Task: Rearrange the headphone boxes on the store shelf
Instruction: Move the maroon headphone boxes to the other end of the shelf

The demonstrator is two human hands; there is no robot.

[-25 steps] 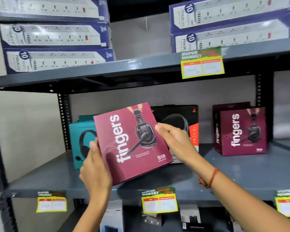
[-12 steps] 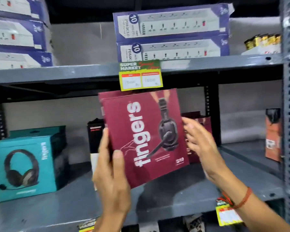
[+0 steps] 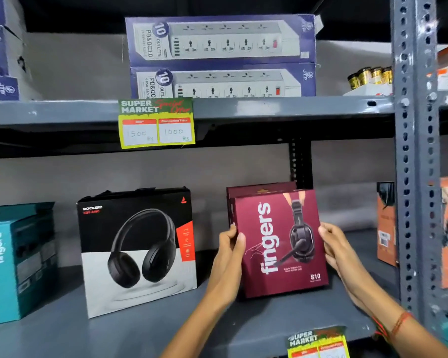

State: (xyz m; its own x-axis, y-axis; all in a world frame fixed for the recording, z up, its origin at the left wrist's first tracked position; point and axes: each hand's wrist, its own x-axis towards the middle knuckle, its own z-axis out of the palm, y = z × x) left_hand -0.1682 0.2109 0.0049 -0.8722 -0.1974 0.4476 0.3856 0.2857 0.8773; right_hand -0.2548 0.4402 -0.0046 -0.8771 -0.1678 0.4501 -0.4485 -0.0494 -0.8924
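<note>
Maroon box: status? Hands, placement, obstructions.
Left hand and right hand grip maroon box by its sides. Upright, directly in front of second maroon box. Nothing blocking.

Four headphone boxes (image 3: 279, 244) — two hands (image 3: 229, 250)

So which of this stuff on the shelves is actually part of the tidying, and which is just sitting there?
Part of the job: maroon box held by left hand and right hand; second maroon box behind it; black box; teal box.

Just there: power strip boxes; price tag; batteries.
</note>
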